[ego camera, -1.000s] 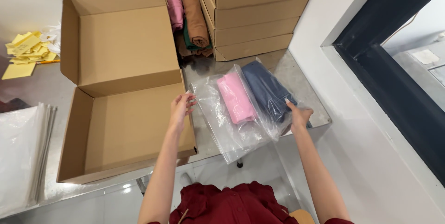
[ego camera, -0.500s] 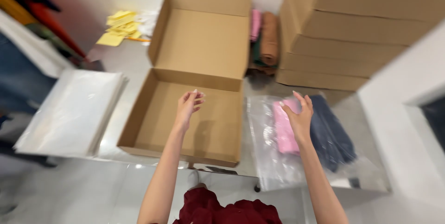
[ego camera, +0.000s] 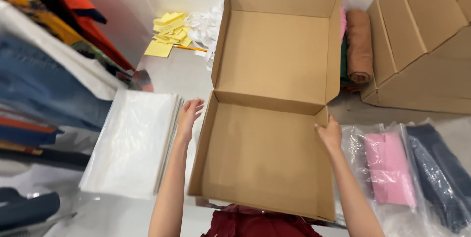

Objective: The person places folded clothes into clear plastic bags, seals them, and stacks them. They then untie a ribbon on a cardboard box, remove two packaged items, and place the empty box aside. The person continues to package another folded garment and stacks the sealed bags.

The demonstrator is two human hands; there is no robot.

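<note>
We see the open cardboard mailer box [ego camera: 267, 153] on the counter [ego camera: 181, 75]; left hand [ego camera: 187, 115] spread beside its left wall, right hand [ego camera: 329, 133] pinching the right wall. Light, stiff board, we judge; best held by both side walls.

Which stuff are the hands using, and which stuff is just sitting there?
In use:
- open brown cardboard box, empty inside
- left hand beside the box's left wall
- right hand at its right wall

Just sitting there:
- stack of clear plastic bags
- bagged pink folded cloth
- bagged dark blue cloth
- yellow paper slips
- stacked flat cardboard boxes
</note>
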